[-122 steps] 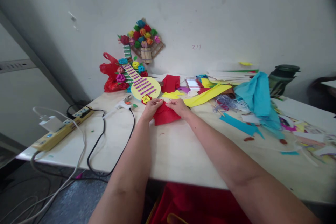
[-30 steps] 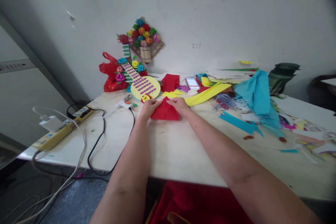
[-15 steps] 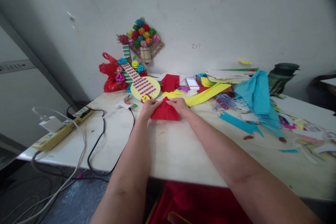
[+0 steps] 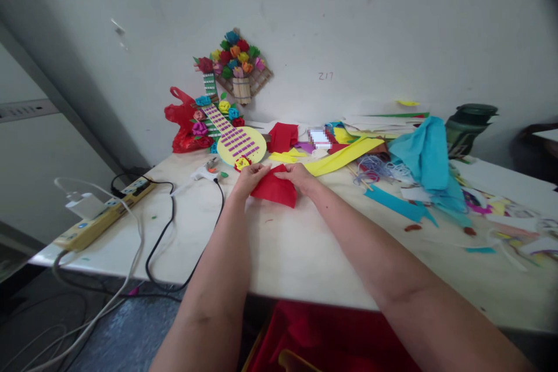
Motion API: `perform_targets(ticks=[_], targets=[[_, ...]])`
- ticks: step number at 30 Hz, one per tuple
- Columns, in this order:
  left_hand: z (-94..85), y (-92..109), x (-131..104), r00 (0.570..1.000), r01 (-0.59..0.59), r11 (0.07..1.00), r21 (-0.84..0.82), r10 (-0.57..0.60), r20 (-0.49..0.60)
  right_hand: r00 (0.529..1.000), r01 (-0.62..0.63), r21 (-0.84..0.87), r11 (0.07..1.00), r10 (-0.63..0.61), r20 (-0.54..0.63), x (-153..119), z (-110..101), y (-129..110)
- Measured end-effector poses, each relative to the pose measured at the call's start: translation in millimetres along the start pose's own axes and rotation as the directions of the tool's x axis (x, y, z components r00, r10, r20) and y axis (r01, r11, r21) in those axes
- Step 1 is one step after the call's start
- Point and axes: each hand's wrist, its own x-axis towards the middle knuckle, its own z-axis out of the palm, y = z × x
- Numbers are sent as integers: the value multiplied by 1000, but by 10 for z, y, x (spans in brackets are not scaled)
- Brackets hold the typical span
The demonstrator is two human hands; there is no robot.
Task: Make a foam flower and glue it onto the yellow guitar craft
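Observation:
A piece of red crepe paper is stretched between my hands just over the table. Its upper left edge is pinched by my left hand. On the other side my right hand grips the upper right edge, its fingers closed on the paper. The lower edge hangs free and slants down to the right. Right behind my left hand lies a yellow and red paper flower, at the base of a yellow paper guitar. A folded red paper sheet lies farther back.
A white glue gun and its black cord lie left, near a yellow power strip. Yellow strips, tangled thread, blue crepe paper and a dark green bottle occupy the right. A flower basket craft leans on the wall.
The red paper has turned a little between my hands; its lower edge, level before, now slopes down to the right. Its peaked top has flattened out.

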Motion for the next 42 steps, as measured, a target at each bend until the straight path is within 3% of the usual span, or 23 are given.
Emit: perform_targets(ticks=[3, 6, 10, 14, 19, 23, 29, 35, 42], targets=[[-21, -15, 7, 998, 12, 982, -189, -23, -58, 993, 28, 54, 998, -22, -115, 9, 41, 0], [-19, -21, 4, 997, 44, 946, -322, -62, -46, 973, 68, 142, 988, -34, -230, 14, 75, -13], [50, -21, -20, 994, 105, 950, -294, -98, 40, 942, 130, 231, 964, -48, -332, 6, 128, -34], [126, -25, -42, 994, 91, 957, -276, -71, 83, 919, 162, 258, 952, -51, -390, 6, 178, -22], [106, 1, -62, 997, 80, 946, -314, -70, 41, 949, 128, 193, 973, -63, -308, 37, 105, -7], [54, 25, -80, 983, 153, 946, -285, -117, 138, 986, 35, 86, 996, -21, -167, 43, -30, -59], [33, 17, -95, 955, 227, 943, -243, -167, 246, 999, -1, -113, 994, -5, -54, 34, -126, -88], [14, -25, -55, 972, 205, 934, -293, -158, 174, 993, 64, -194, 979, -83, -89, 54, -108, -47], [-17, -91, 16, 980, 149, 945, -292, -102, 169, 985, 99, -191, 977, -124, -120, 92, -108, 6]])
